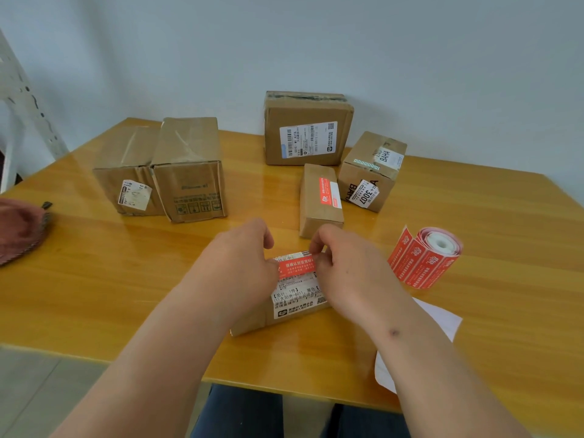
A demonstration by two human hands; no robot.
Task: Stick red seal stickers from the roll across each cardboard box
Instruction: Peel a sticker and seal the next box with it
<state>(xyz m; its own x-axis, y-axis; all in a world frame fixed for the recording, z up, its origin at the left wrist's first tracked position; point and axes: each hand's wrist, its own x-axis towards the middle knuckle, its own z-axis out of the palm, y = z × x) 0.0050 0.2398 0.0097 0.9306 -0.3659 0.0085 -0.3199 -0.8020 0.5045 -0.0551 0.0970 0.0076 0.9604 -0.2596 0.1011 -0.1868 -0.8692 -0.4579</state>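
A small cardboard box point(286, 314) with a white shipping label lies near the table's front edge. A red seal sticker point(297, 267) stretches across its top. My left hand point(243, 257) pinches the sticker's left end and my right hand point(344, 267) pinches its right end. The roll of red stickers point(426, 257) stands to the right, its loose end hanging out. Behind my hands a narrow box point(319, 200) carries a red sticker on top.
Two tall boxes point(164, 172) stand at the back left, a flat labelled box point(306, 131) leans at the wall, and a BAHA box point(369, 172) sits at the right. White backing paper point(442, 317) lies under my right forearm. A reddish cloth item point(19, 229) lies at the left edge.
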